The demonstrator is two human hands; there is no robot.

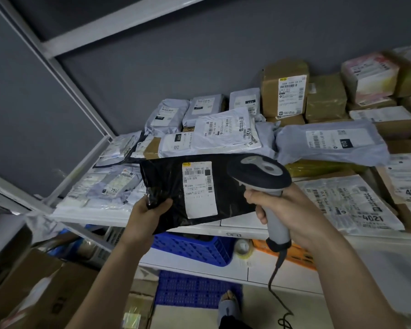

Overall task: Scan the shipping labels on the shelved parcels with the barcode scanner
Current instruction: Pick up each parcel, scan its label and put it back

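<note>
Gripping the grey handle of the barcode scanner (266, 184), the right hand (285, 212) had its fingers wrapped round the shaft just below the dark, rounded head, which carried a pale grey top panel. A dark cable ran down from the base of the handle toward the floor. The scanner's head sat over the right end of a black parcel (176, 193), close to its label.

Pinching the parcel's lower left corner, the left hand (145, 214) held it with the thumb on top and the fingers curled beneath, raising it at the front edge of the shelf (237, 224), slightly tilted. It was a glossy black plastic mailer, creased and catching light along its folds. Its white shipping label (199, 188) was a tall rectangle stuck near the middle, with a line of printed code at the top, a barcode below it, another barcode down the right side, small text in the middle and a blank lower part.

Behind it, the white shelf was crowded with pale grey and white poly mailers (226, 134) lying flat and overlapping, and brown cardboard boxes (285, 91) stacked at the back right, each bearing its own label. A blue plastic basket (192, 248) sat on the shelf below.
</note>
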